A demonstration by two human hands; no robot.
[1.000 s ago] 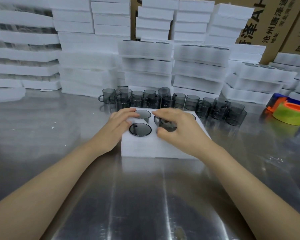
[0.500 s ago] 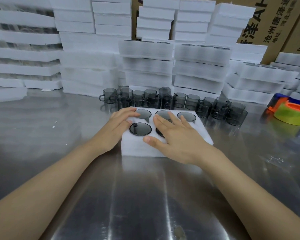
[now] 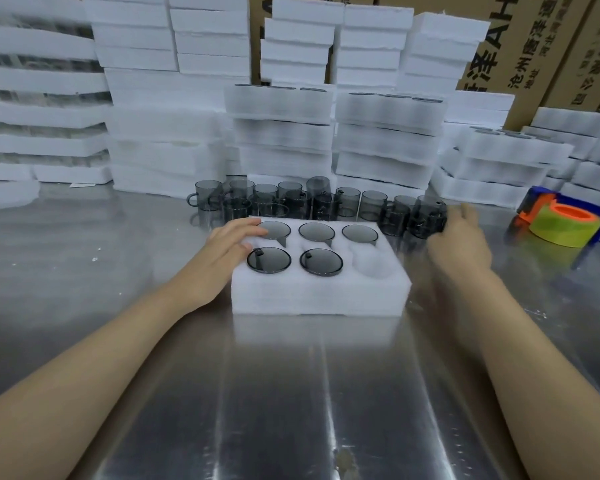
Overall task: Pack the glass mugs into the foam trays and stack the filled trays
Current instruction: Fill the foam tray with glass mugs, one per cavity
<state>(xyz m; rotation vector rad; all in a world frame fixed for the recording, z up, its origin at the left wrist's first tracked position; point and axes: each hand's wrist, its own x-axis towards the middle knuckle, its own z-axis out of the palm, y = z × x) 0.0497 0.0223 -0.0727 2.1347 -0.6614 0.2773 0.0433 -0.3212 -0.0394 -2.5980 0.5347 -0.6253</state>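
A white foam tray (image 3: 321, 299) lies on the steel table in front of me. Several grey glass mugs sit sunk in its pockets, such as the front middle one (image 3: 321, 262). The front right pocket (image 3: 373, 266) holds nothing. My left hand (image 3: 227, 249) rests on the tray's left edge, fingers straight beside the back left mug. My right hand (image 3: 461, 237) is blurred, to the right of the tray, against the rightmost loose mug (image 3: 426, 218). Whether its fingers are round that mug is unclear. A row of loose mugs (image 3: 291, 202) stands behind the tray.
Stacks of foam trays (image 3: 284, 133) rise along the back of the table, with filled ones in the middle and right stacks. Cardboard boxes (image 3: 520, 46) stand behind. A tape dispenser with a yellow-green roll (image 3: 565, 225) sits at the right.
My right hand has left the front middle mug, now seated in its pocket, and swung right to the loose mugs. My left hand has stayed on the tray.
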